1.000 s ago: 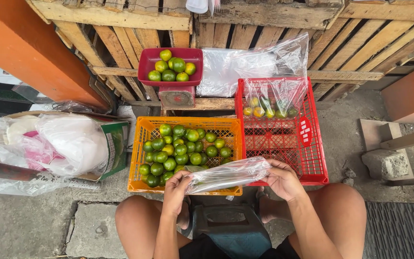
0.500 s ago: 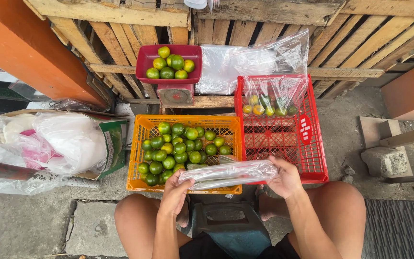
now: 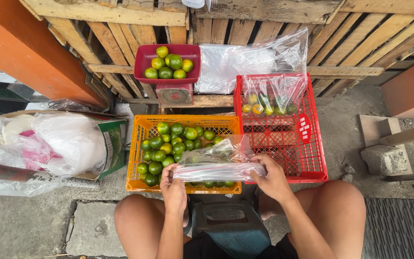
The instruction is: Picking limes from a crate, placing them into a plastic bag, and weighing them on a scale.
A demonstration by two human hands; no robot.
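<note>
Your left hand point(image 3: 173, 184) and right hand point(image 3: 271, 176) both have a closed grip on one clear plastic bag point(image 3: 219, 165), each pinching an opposite end of it. The bag is stretched flat between them, its long axis running from one hand straight across to the other, a little higher at your right hand's end. It hangs just beyond your knees, over the near rim of the orange crate point(image 3: 135, 158). Neither hand is nearer than the other; the bag's middle lies about midway between the two grips.

Directly beyond your left grip, inside the orange crate, lie the green citrus fruits point(image 3: 166, 146), heaped toward its left half. Beyond your right grip stands the red crate point(image 3: 312, 158), touching the orange one's side, with a second clear bag point(image 3: 271, 98) holding a few fruits at its far end. Farther out from both hands, a red scale pan point(image 3: 142, 62) piled with fruit sits against the wooden pallets point(image 3: 120, 38). Well off to the left of your left grip lies a box stuffed with bags point(image 3: 113, 144).
</note>
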